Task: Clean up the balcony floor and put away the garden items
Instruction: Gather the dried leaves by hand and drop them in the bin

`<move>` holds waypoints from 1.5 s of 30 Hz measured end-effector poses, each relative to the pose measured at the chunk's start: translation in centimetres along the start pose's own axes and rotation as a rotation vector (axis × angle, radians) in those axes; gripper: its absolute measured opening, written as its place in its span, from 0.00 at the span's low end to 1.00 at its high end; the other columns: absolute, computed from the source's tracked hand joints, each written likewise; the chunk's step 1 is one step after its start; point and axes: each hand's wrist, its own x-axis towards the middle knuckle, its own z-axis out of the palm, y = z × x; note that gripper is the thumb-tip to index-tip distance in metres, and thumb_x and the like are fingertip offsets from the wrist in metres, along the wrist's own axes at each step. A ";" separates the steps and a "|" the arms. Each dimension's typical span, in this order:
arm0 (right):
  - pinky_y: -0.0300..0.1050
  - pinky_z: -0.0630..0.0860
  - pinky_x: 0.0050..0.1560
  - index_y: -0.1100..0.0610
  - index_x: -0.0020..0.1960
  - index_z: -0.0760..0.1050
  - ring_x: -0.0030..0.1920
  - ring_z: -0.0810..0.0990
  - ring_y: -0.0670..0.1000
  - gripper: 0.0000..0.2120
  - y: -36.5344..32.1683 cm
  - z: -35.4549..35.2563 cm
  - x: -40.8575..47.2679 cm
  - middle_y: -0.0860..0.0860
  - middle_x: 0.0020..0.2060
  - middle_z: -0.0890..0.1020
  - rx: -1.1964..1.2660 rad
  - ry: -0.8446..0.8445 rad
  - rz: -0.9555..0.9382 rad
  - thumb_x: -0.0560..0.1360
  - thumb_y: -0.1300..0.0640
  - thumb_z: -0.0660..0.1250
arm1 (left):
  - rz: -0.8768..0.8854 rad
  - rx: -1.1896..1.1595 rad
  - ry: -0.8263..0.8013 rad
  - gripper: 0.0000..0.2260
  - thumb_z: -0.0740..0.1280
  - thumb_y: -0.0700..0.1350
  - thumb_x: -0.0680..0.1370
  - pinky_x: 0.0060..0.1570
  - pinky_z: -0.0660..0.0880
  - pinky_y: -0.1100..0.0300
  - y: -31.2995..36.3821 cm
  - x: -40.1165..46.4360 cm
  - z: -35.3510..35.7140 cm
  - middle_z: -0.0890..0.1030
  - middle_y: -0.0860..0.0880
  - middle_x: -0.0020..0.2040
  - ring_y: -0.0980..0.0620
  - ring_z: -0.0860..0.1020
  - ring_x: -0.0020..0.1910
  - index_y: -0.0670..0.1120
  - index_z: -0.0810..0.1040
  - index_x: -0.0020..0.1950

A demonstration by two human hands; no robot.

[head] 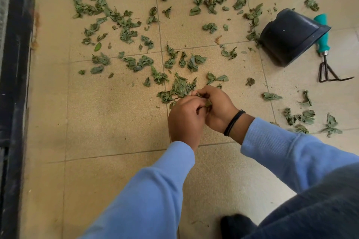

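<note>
- Bottom of frame: 2 light-blue sleeves (147, 190) reach in; dark trouser leg at lower right.
- Centre: left hand (184, 120) & right hand (217, 108) meet just above the tiled floor (108, 114). Black band (233, 122) on right wrist.
- Both hands' fingers curled, pinching a small wad of dried leaves (207, 103) between them; wad mostly hidden by fingers, only a bit shows.
- Just beyond fingertips: leaf clump (180, 87) on floor, touching/next to the hands.
- Mid to top: loose leaves (124, 23) scattered across tiles, too many to count; some at right edge too.
- Upper right: 1 black pot (291, 37) tipped on its side, w/ 1 teal-handled hand rake (322, 44) lying just beside it, partly behind it.
- Left edge: dark door frame (17, 64).
</note>
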 end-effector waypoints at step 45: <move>0.36 0.70 0.30 0.55 0.35 0.70 0.29 0.68 0.46 0.17 -1.4 -1.3 0.2 0.50 0.31 0.71 -0.031 -0.023 0.091 0.82 0.52 0.60 | 0.338 0.210 -0.064 0.10 0.68 0.52 0.80 0.53 0.68 0.51 -0.9 0.1 -0.2 0.80 0.48 0.62 0.44 0.74 0.60 0.49 0.87 0.51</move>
